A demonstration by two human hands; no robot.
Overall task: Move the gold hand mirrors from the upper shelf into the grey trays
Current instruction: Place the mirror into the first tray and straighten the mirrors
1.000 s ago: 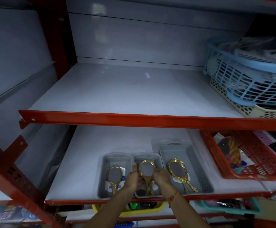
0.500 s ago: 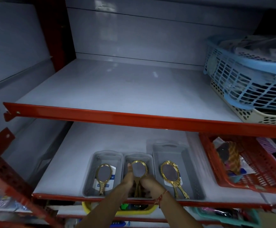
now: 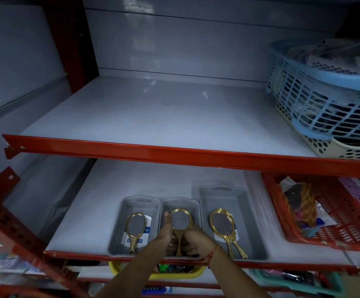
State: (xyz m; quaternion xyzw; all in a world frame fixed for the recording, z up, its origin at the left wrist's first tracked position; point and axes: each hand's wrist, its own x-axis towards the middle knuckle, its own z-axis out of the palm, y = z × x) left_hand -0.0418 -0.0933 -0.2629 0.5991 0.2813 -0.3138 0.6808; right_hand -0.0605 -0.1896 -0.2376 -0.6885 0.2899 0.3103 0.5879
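Three grey trays stand side by side on the lower shelf. The left tray (image 3: pixel 119 229) holds one gold hand mirror (image 3: pixel 135 227) lying flat. The right tray (image 3: pixel 247 211) holds gold mirrors (image 3: pixel 222 225) stacked together. Over the middle tray (image 3: pixel 180 204), both hands grip a gold mirror (image 3: pixel 181 219) by its handle. My left hand (image 3: pixel 166 235) is on the handle's left side, with the thumb up against the oval frame. My right hand (image 3: pixel 195 239) closes on the handle's right side. The upper shelf (image 3: pixel 153 117) carries no mirrors.
A blue basket (image 3: pixel 325 100) sits on a cream basket (image 3: pixel 346 149) at the upper shelf's right end. A red basket (image 3: pixel 333 222) of goods stands right of the trays. The upper shelf's red front rail (image 3: pixel 174 150) overhangs them. A yellow tray (image 3: pixel 153 274) lies below.
Both hands stay on the middle mirror's handle over the middle tray, lowering slightly. The view has tilted a little; nothing else has moved.
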